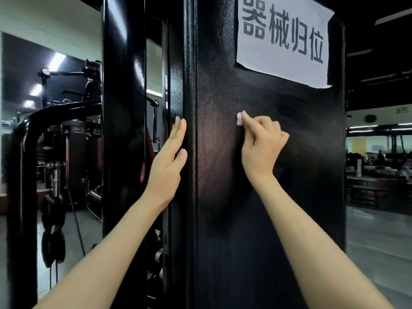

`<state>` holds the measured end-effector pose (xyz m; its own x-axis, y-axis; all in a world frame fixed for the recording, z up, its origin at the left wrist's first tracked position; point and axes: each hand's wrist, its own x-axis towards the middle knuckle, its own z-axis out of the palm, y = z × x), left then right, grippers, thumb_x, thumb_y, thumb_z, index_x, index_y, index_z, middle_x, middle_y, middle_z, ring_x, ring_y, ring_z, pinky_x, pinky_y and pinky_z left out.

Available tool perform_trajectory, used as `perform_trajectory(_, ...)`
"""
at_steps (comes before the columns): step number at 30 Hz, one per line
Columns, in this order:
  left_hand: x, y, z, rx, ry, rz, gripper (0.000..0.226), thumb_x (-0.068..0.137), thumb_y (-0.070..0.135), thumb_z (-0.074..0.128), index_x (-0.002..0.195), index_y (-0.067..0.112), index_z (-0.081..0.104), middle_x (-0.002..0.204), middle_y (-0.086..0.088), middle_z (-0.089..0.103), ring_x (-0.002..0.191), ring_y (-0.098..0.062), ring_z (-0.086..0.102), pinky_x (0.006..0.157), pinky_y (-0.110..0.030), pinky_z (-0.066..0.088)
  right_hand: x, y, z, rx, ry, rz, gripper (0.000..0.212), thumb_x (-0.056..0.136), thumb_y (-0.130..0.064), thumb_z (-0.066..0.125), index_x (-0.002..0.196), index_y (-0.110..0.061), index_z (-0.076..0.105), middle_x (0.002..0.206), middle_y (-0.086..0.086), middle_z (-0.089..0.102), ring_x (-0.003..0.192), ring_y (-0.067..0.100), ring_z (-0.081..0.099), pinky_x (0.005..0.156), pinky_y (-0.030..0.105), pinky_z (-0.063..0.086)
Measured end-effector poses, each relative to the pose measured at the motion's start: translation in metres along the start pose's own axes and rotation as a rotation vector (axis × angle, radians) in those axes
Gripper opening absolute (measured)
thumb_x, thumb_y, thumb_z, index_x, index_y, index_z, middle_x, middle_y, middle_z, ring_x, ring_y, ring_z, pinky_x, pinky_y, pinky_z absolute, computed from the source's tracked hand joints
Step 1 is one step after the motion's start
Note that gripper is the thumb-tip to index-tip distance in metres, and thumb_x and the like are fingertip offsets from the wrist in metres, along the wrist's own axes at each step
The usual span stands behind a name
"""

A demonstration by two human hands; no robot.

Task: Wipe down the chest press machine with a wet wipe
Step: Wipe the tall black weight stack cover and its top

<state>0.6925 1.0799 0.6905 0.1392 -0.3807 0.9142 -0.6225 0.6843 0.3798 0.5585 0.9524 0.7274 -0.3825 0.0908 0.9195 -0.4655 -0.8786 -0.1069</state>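
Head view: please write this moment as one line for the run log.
right hand: pinches wet wipe against black panel | left hand: flat on panel's left edge | paper sign: above wet wipe, untouched

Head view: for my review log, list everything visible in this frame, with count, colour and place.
machine panel: one, black and textured, fills the centre and right
paper sign: one, white with black characters, stuck on the panel's upper right
wet wipe: one small wad, whitish-pink, against the panel at mid-height
upright post: one, glossy black, left of the panel
curved tube: one, black, far left
ceiling lights: several, white strips, upper left background
left hand: one, fingers straight, flat against the panel's left edge
right hand: one, pinches the wipe at its fingertips against the panel
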Motion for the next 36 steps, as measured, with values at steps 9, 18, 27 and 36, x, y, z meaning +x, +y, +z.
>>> perform_trajectory(9,0.000,0.001,0.002,-0.009,0.026,0.028,0.052,0.096,0.005,0.038,0.131,0.042,0.027,0.142,0.031,0.019,0.134,0.017,0.014,0.112,-0.009,0.012,-0.063,-0.027,-0.025,0.152,-0.202,-0.291,0.023,0.099,-0.026,0.051,0.101,-0.028,0.073,0.074,-0.009,0.060,0.061,0.016,0.050,0.064,0.037,0.032)
perform_trajectory(18,-0.001,0.001,0.005,0.017,0.031,-0.012,0.054,0.098,0.007,0.041,0.137,0.037,0.020,0.146,0.030,0.016,0.133,0.020,0.011,0.107,-0.002,0.010,-0.029,-0.048,-0.008,0.304,-0.164,0.138,0.011,0.082,-0.037,0.067,0.088,-0.032,0.075,0.065,-0.012,0.064,0.068,0.013,0.053,0.069,0.040,0.039)
perform_trajectory(27,-0.002,0.001,0.003,0.033,0.041,-0.007,0.049,0.099,0.012,0.040,0.134,0.042,0.024,0.145,0.032,0.018,0.133,0.019,0.012,0.106,-0.001,0.011,0.053,-0.019,0.023,0.091,-0.067,0.210,0.018,0.090,-0.026,0.058,0.092,-0.020,0.076,0.073,0.004,0.067,0.077,0.031,0.055,0.069,0.035,0.032)
perform_trajectory(36,0.000,-0.003,0.011,0.147,0.120,0.074,0.048,0.098,0.013,0.039,0.136,0.037,0.022,0.148,0.022,0.018,0.133,0.019,0.013,0.109,-0.004,0.011,-0.012,-0.041,-0.002,0.127,-0.210,-0.389,0.027,0.095,-0.017,0.048,0.099,-0.020,0.074,0.072,-0.002,0.058,0.068,0.021,0.048,0.065,0.033,0.029)
